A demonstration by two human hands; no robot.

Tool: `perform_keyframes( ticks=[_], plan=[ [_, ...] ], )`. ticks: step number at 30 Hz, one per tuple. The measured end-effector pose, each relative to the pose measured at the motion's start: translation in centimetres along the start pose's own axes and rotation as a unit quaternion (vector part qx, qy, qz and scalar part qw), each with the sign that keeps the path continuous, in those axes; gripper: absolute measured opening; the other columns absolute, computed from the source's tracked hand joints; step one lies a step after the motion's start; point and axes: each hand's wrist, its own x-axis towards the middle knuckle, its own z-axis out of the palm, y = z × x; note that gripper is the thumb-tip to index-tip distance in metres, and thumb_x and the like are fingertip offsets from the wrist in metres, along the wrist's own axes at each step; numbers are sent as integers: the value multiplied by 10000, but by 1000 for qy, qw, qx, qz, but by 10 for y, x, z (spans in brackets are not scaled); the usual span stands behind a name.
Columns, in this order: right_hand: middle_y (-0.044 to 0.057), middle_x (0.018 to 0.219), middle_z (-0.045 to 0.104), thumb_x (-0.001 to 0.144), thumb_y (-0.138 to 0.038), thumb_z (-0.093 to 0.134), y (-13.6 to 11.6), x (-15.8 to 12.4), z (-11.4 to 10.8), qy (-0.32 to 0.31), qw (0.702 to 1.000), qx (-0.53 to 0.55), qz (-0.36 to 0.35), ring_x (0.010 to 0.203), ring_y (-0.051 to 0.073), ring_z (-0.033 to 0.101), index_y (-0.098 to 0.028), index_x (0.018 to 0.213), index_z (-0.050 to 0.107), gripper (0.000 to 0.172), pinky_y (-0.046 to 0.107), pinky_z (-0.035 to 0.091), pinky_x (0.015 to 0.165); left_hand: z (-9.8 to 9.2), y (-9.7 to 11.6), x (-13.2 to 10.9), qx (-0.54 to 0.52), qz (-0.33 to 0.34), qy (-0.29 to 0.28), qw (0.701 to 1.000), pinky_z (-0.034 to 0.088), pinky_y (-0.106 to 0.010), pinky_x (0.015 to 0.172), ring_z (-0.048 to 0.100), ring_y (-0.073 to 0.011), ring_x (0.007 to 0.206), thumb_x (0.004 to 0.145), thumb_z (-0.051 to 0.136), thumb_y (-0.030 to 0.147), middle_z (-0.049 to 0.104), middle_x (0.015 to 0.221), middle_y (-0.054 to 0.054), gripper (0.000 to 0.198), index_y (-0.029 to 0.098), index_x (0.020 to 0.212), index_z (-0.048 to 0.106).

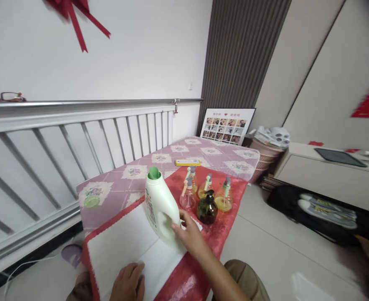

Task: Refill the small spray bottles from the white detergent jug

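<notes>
A pale laundry detergent bottle [162, 205] with a green pouring spout stands, slightly tilted in view, on a white sheet [124, 240]. My right hand [189, 234] is closed around its handle from the right. Near the front edge, my left hand [128, 281] rests on the sheet, fingers loosely laid down and holding nothing. A light green cap [92, 201] lies apart at the left of the table. Right of the bottle are a dark pump bottle [207, 210] and several clear spray bottles with yellowish liquid, among them one with a pink trigger [188, 199].
The sheet lies over a red cloth [234, 192] on a purple flowered tablecloth [159, 159]. A yellow-edged box [188, 162] lies behind the bottles. A white radiator [87, 146] runs along the left wall. A framed photo board [228, 125] leans beyond the table, beside a basket [262, 154].
</notes>
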Motion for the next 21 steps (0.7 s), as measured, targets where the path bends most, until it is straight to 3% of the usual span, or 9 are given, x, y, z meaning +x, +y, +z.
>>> perform_keyframes(
  ticks=[4, 8, 11, 17, 21],
  plan=[
    [49, 925, 647, 803, -475, 581, 14, 13, -53, 144, 989, -32, 15, 789, 202, 627, -213, 1041, 563, 355, 358, 524, 761, 1, -3, -1, -19, 5, 4, 1000, 601, -270, 718, 710, -191, 783, 872, 534, 253, 730, 893, -60, 219, 222, 1041, 669],
    [126, 1147, 597, 766, -488, 606, 38, 42, -95, 230, 969, -86, 27, 1044, 267, 592, -182, 1145, 523, 494, 430, 471, 920, 0, -3, -1, -27, -6, -8, 1000, 601, -273, 741, 712, -193, 811, 853, 564, 244, 731, 908, -56, 225, 221, 1051, 668],
    [149, 1223, 588, 714, -465, 639, 50, 59, -102, 222, 967, -120, 24, 1141, 297, 558, -169, 1177, 539, 560, 457, 432, 975, 0, -1, -1, -16, -8, -14, 1000, 600, -282, 724, 709, -195, 797, 844, 565, 230, 733, 909, -53, 227, 222, 1046, 668],
    [69, 908, 692, 679, -434, 622, 57, 73, -95, 159, 974, -164, 10, 928, 279, 633, -201, 903, 635, 324, 451, 467, 895, -4, 3, 1, -15, -26, -21, 999, 592, -296, 748, 701, -202, 822, 855, 545, 231, 730, 934, -67, 233, 213, 1053, 666],
    [64, 851, 675, 689, -452, 597, 45, 69, -99, 150, 972, -183, -1, 874, 278, 627, -211, 853, 614, 293, 445, 476, 845, -9, 8, 4, -18, -44, -29, 998, 591, -301, 744, 698, -201, 828, 848, 545, 223, 729, 938, -61, 240, 220, 1054, 671]
  ],
)
